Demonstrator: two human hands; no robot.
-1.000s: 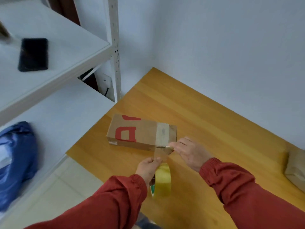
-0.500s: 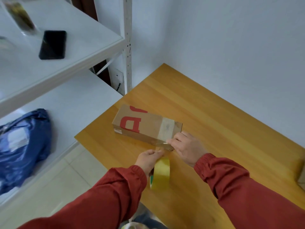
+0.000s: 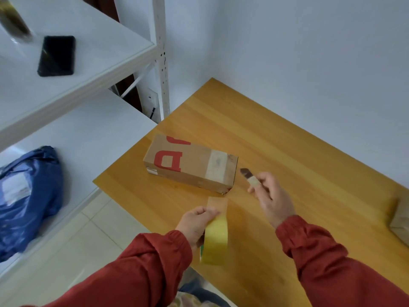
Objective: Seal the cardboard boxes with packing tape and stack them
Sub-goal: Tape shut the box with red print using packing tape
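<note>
On the orange-brown wooden table (image 3: 287, 151) lies the brown, red-printed cardboard box (image 3: 190, 165), long axis left to right, just beyond both hands; the left hand (image 3: 197, 222), its grip round the yellow packing-tape roll (image 3: 215, 242), sits below the box's near right corner; the right hand (image 3: 274, 198), nearer that taped end, has its grip pinching a small tape-wrapped knife (image 3: 249, 176), blade pointing boxward.

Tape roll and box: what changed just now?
The strip is now cut from the brown cardboard box. The left hand pulled the yellowish packing tape roll back; the right hand swung its small knife away rightward. The box stayed on the wooden table.
</note>
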